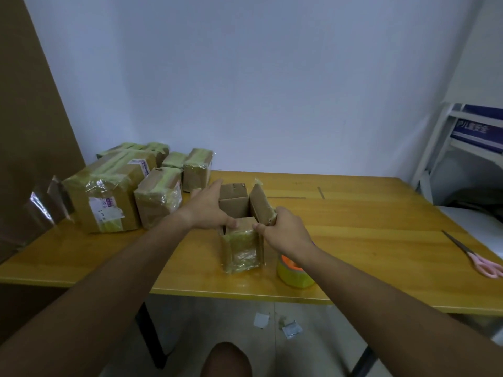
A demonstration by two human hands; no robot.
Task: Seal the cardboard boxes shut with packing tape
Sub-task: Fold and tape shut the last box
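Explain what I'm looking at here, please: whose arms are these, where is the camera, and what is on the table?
There is no machine: a person wears a wide-angle camera on the head, looking down at their own arms. On the wooden table stands a small open box, its flaps still up. The left hand grips the box's left side, thumb on the near flap; the right hand holds the right flap. A roll of yellowish tape with an orange core sits just right of the box. Several already taped boxes are grouped at far left, and pink-handled scissors lie at the right edge. Paper scraps lie on the floor.
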